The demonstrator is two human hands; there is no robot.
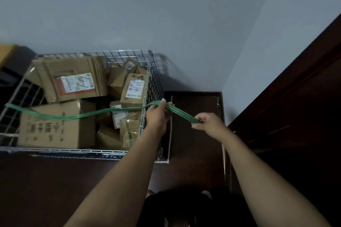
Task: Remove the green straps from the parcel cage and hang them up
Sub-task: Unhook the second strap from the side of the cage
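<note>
The green strap (73, 115) is stretched across the top of the wire cage (129, 52), over the cardboard boxes (55, 129). Its near end is pulled out past the cage's right side. That end is held by both hands. The left hand (156, 114) is curled round it right at the cage's edge, and the tip is pinched between thumb and fingers of the right hand (209, 122).

The holed bit of the strap (looks like the adjustable part) is held taut between the two hands. That's probably done so whatever fastens it on this side can be worked loose. A slight sag can be seen over the boxes, so this end is judged to be loose or close to it.

How the far end is fixed on the cage's left side can't be made out, since it's blurry and right at the frame edge. Any hook or buckle would be covered by the left hand's fingers. Only one strap can be picked out, though it reads as several strands side by side. No hanging spot is shown, just a bare wall (166, 14) and a dark door (295, 97).
</note>
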